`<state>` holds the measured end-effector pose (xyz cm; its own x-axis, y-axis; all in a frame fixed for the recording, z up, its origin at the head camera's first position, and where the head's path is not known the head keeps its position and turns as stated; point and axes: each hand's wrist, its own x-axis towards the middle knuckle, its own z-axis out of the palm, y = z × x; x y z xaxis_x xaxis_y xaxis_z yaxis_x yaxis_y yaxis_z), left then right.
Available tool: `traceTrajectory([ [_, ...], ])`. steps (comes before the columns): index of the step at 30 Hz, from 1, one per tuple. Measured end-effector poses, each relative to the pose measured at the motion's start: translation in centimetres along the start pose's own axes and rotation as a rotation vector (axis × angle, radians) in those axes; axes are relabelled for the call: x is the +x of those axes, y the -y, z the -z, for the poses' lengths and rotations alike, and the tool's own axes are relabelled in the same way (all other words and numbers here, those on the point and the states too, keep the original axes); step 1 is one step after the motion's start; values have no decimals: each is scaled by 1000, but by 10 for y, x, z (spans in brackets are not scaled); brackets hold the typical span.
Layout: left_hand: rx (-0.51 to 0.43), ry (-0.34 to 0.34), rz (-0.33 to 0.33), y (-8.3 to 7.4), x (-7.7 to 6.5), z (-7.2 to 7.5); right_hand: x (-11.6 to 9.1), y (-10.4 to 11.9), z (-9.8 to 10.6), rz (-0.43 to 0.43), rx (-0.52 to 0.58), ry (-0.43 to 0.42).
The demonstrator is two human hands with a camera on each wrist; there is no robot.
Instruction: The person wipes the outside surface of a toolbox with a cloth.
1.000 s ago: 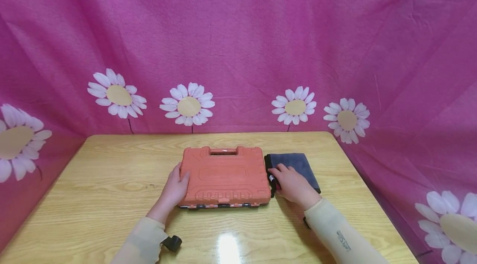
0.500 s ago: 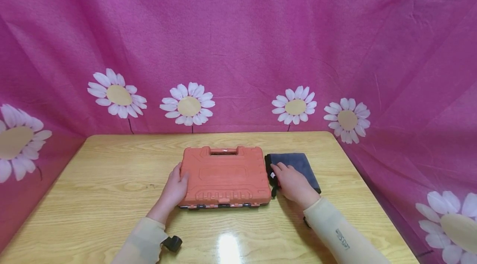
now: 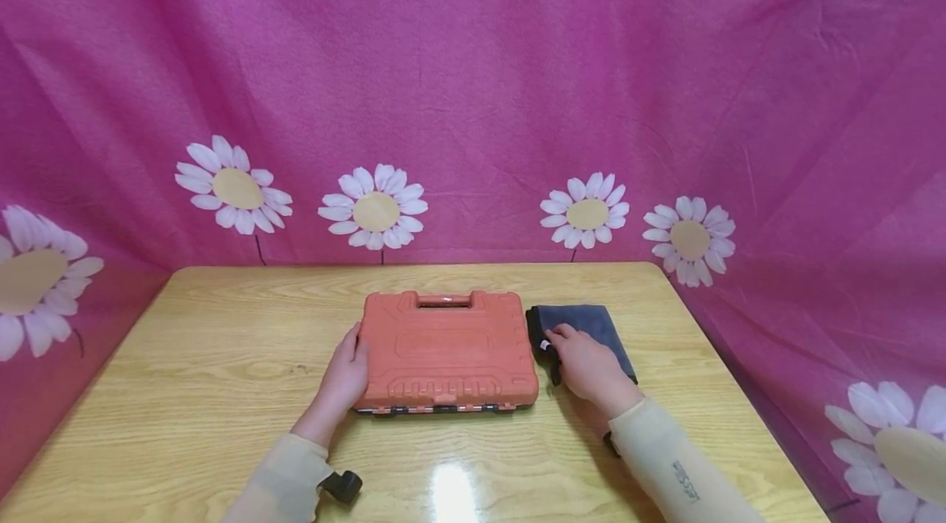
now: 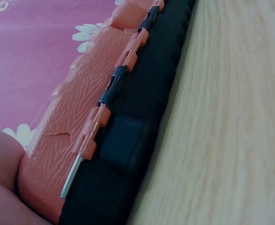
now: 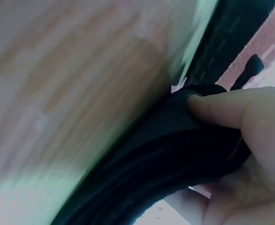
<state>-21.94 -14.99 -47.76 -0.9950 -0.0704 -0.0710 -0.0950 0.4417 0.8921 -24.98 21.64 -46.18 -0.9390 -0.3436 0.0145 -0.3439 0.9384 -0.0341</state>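
Note:
An orange-red plastic carrying case (image 3: 451, 342) with a black lower half lies flat on the wooden table. At its left side rests my left hand (image 3: 345, 367), thumb along the upper edge. The left wrist view shows part of that hand against the end of the case (image 4: 76, 93), most fingers hidden. Right of the case lies a folded dark blue-grey fabric piece (image 3: 591, 318) with black edging and a white tag. My right hand (image 3: 587, 367) pinches its near-left black edge; in the right wrist view the thumb presses on the thick black layers (image 5: 161, 122).
The case's handle (image 3: 443, 300) faces the back and its latches (image 3: 443, 408) face the front. The wooden table (image 3: 244, 342) extends to both sides. Pink curtain (image 3: 473, 96) with printed daisies stands behind and beside it.
The right fingers have shifted slightly right, away from the case, drawing the black edge along. The left thumb has slid from the case's top toward its left edge. The case has stayed put.

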Motion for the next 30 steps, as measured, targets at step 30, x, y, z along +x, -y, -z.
traceTrajectory([
  [30,-163,-24,77,6,-4,-3,6,-18,58,-180,547,-342],
])
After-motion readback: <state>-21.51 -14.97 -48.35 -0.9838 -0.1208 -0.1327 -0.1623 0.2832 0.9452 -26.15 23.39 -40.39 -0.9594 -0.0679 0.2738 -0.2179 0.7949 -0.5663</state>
